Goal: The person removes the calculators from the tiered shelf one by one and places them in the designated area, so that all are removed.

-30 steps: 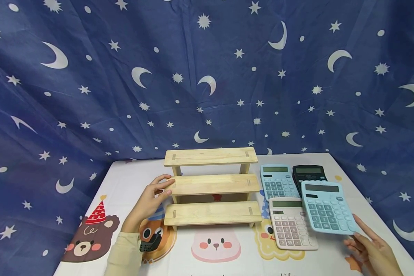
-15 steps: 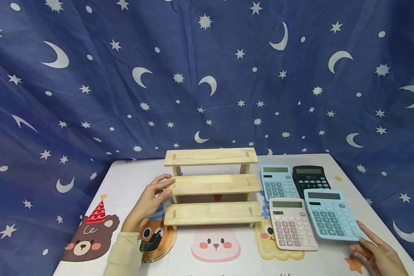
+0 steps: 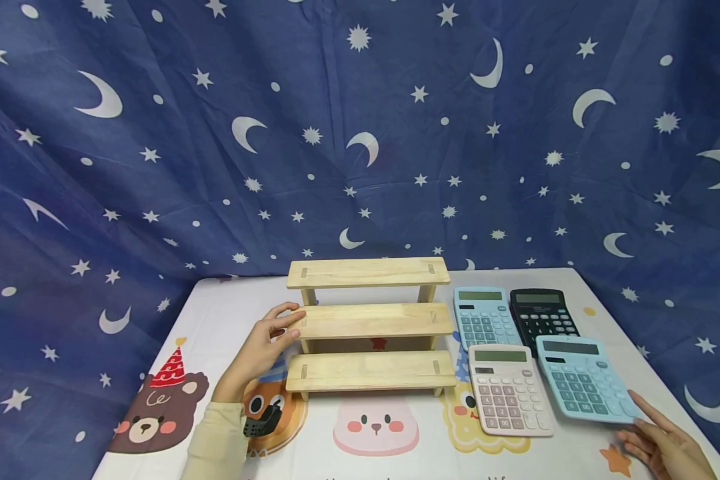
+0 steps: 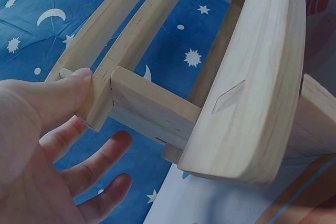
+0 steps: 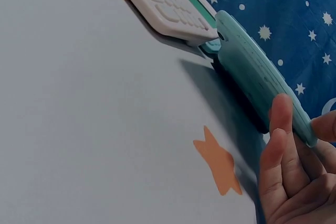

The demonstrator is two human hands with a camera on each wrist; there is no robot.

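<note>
A three-tier wooden stand [image 3: 372, 321] is at the middle of the table. My left hand [image 3: 263, 347] grips the left end of its middle step; in the left wrist view the thumb [image 4: 79, 85] lies on the plank and the other fingers spread below. My right hand [image 3: 669, 443] pinches a light blue calculator [image 3: 585, 380] by its lower right corner. In the right wrist view this calculator [image 5: 257, 66] is tilted, its near end raised above the tabletop and casting a shadow. A pinkish-white calculator [image 3: 507, 393] lies to its left.
Behind these lie another light blue calculator [image 3: 486, 317] and a black calculator [image 3: 543, 313], its lower part overlapped by the held one. The white tablecloth [image 3: 240, 293] carries cartoon prints. A blue star-and-moon curtain [image 3: 360, 133] hangs along the table's back edge.
My right hand has moved the light blue calculator down and to the right, uncovering more of the black and pinkish-white calculators. The left hand stays on the stand.
</note>
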